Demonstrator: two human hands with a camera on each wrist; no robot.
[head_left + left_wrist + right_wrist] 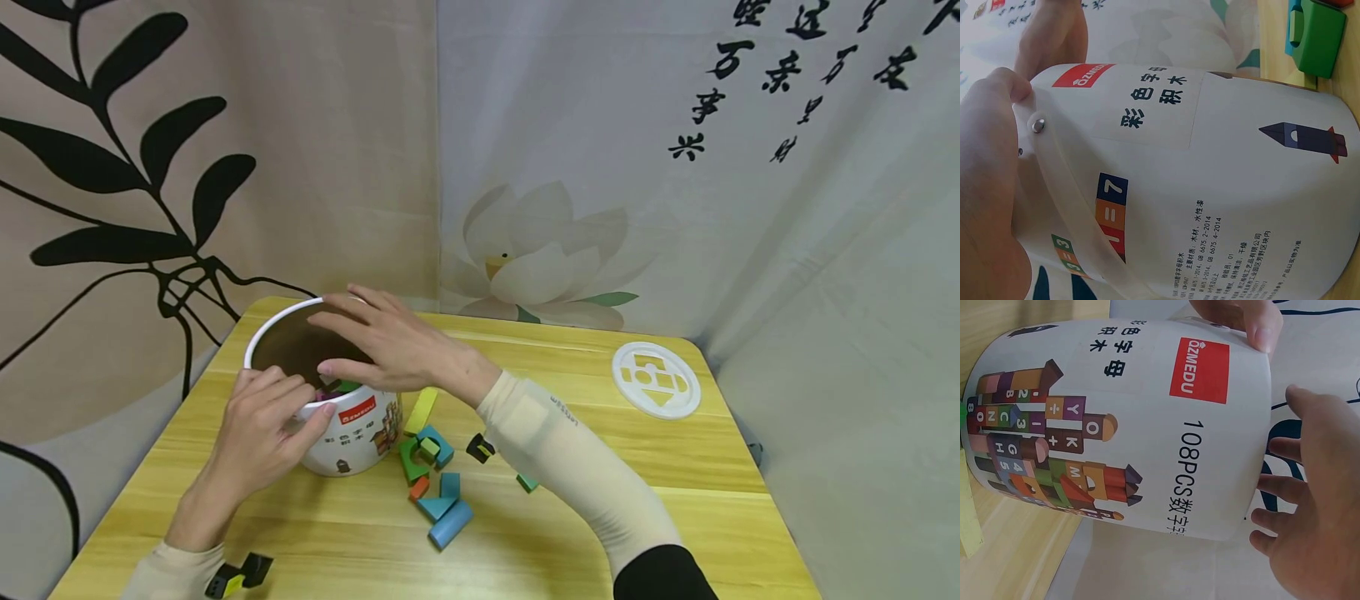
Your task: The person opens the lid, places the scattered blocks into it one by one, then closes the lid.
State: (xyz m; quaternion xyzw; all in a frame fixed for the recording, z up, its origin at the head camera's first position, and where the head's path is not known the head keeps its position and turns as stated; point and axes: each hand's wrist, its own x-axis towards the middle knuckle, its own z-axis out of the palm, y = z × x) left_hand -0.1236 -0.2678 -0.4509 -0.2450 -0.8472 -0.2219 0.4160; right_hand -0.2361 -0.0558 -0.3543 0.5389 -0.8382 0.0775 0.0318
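Note:
A white printed bucket (330, 450) stands tilted toward the person at the left of the table. My left hand (258, 429) grips its near rim, thumb on the outer wall and fingers curled over the edge. Across the bucket's mouth reaches my right hand (393, 342), its fingers stretched out and loosely spread. Nothing shows in its grasp in the right wrist view, where the fingers (1282, 487) hover at the rim. Inside, a few coloured blocks (347, 387) are partly visible; the rest of the interior is hidden.
Right of the bucket lie several loose blocks, among them a blue cylinder (451, 525), a green arch (411, 461) and a yellow bar (422, 412). A white round lid with cut-outs (624, 385) rests at the table's far right. Curtains hang behind the table (600, 517).

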